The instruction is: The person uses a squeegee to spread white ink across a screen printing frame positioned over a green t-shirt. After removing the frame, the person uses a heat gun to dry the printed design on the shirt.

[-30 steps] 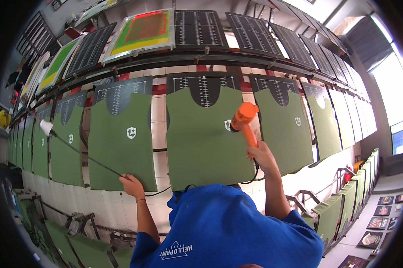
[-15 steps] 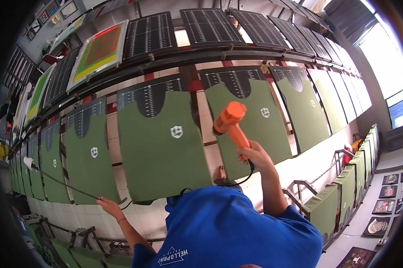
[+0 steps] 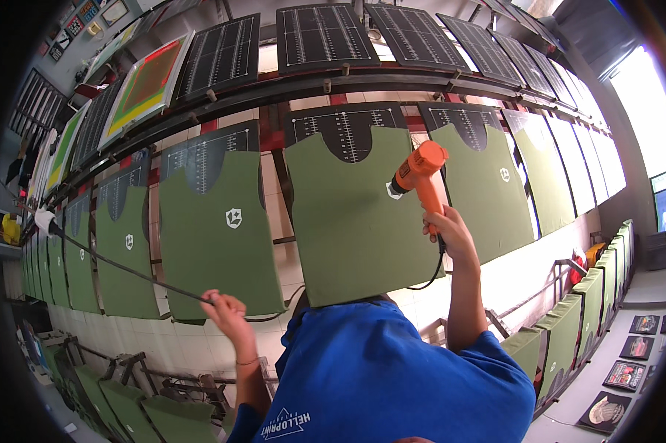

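My right hand [image 3: 451,232] is wrapped around the handle of an orange heat gun [image 3: 423,171]. Its dark nozzle points left, over the small white shield emblem [image 3: 395,190] on a green shirt panel [image 3: 340,236], partly covering it from view. The panel lies flat on a black printing board [image 3: 344,131] with white ruled marks. My left hand [image 3: 226,313], lower left, is closed on a black cable [image 3: 130,266]. That cable stretches left to a white fitting [image 3: 45,220]; a stretch also shows behind the hand, and a cord hangs from the gun's handle.
More green panels with emblems [image 3: 233,218] lie on boards to both sides. Behind a dark rail [image 3: 274,90] stand bare black boards [image 3: 325,38] and a yellow-edged screen frame [image 3: 145,92]. Another row of green panels [image 3: 561,332] and metal brackets are at right.
I have shifted right along the row. The heat gun has gone from the gap between two panels to over the right one's emblem. My left hand, still on the cable, is nearer my body.
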The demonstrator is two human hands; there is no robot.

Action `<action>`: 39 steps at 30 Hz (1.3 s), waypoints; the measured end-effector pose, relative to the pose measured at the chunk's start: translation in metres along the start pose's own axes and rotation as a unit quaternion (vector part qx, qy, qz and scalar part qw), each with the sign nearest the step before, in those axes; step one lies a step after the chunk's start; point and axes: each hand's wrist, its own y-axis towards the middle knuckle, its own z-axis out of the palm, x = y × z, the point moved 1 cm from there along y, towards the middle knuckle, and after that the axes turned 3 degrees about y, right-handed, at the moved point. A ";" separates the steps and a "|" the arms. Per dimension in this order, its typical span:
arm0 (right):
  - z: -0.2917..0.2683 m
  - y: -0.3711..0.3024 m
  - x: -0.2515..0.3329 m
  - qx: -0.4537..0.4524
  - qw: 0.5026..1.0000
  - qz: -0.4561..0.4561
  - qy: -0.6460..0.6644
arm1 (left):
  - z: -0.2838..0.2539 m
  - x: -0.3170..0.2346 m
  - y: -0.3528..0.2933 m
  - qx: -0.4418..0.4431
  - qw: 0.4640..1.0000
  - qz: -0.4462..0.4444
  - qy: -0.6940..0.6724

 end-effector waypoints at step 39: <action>0.002 0.020 -0.004 0.008 0.998 -0.013 -0.061 | -0.003 0.147 0.053 -0.121 0.856 0.049 0.501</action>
